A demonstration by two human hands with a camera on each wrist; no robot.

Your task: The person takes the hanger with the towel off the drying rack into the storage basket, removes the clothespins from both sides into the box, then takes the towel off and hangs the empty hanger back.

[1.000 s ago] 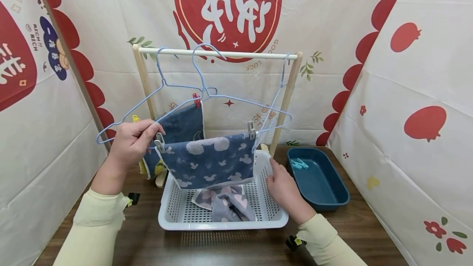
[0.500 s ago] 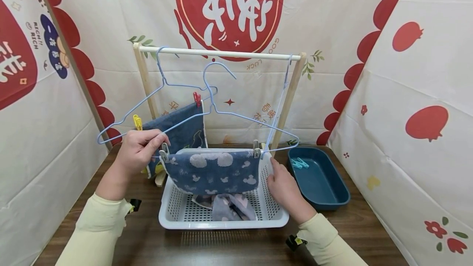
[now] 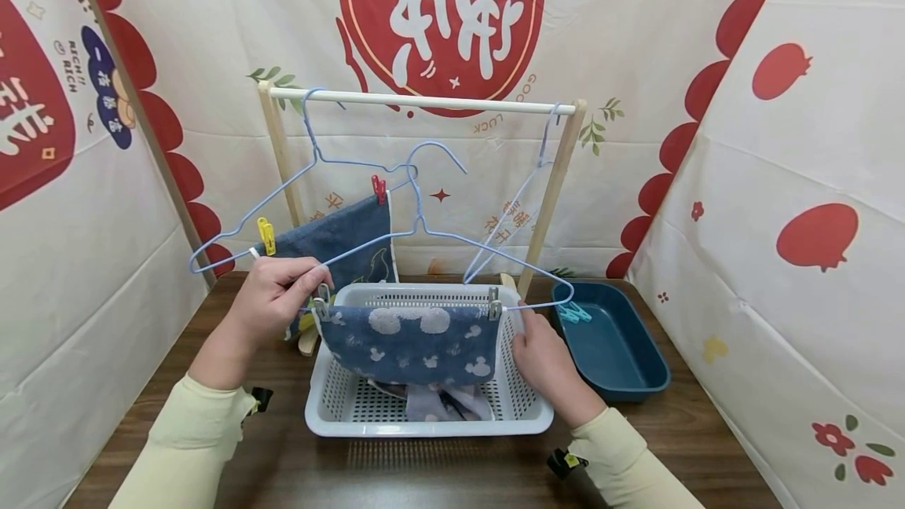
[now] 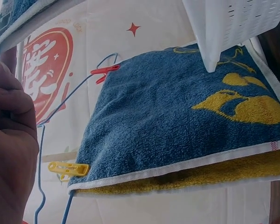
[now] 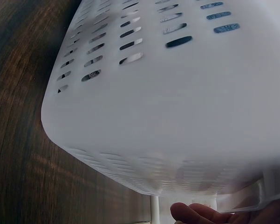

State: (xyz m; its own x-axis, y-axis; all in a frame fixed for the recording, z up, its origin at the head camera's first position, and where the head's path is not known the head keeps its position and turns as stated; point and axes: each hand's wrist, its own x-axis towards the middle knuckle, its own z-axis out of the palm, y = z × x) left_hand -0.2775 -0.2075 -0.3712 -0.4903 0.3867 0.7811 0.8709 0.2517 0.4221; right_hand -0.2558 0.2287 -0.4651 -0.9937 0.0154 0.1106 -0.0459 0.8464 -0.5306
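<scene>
My left hand (image 3: pixel 272 301) grips the left end of a light blue wire hanger (image 3: pixel 419 206), whose hook is free in the air. From its lower wire hangs a blue towel (image 3: pixel 417 346) with pale mouse-head shapes, fastened by two grey clothespins (image 3: pixel 494 303). The towel is over a white perforated basket (image 3: pixel 424 429), where a crumpled grey and pink towel (image 3: pixel 438 404) lies. My right hand (image 3: pixel 547 360) holds the basket's right rim; fingertips (image 5: pixel 188 212) show below that rim in the right wrist view.
Behind stands a wooden rack (image 3: pixel 438 103). A hanger (image 3: pixel 314 149) there bears a blue and yellow towel (image 4: pixel 144 116) on red (image 4: pixel 105 71) and yellow (image 4: pixel 69 168) clothespins. Another hanger (image 3: pixel 542 149) hangs at right. A dark blue bin (image 3: pixel 615 393) holds turquoise clothespins (image 3: pixel 574 313).
The held hanger with its mouse-patterned towel has come down and slightly right, its hook leaving the height of the rack's bar. My right hand has stayed at the basket rim.
</scene>
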